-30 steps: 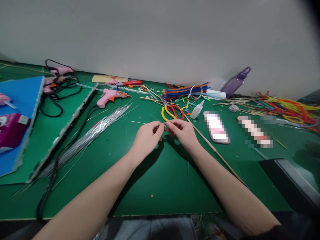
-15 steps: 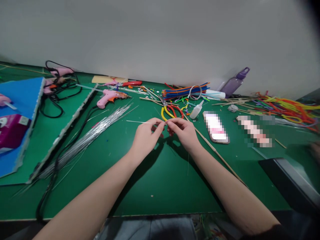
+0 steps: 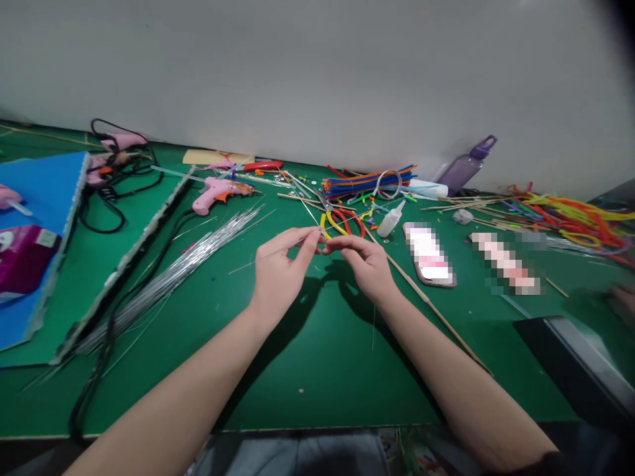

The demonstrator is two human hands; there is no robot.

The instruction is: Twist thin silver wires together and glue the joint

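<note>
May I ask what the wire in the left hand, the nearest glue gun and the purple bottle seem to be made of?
Wire: probably bare metal, as it is thin with a silvery shine.
Glue gun: apparently plastic, judging by its smooth, evenly pink body.
Bottle: likely smooth tinted plastic, since its purple body looks translucent, though glass is possible.

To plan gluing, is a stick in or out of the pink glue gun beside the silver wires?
Partly in: the glue stick protrudes from the rear of the glue gun.
</note>
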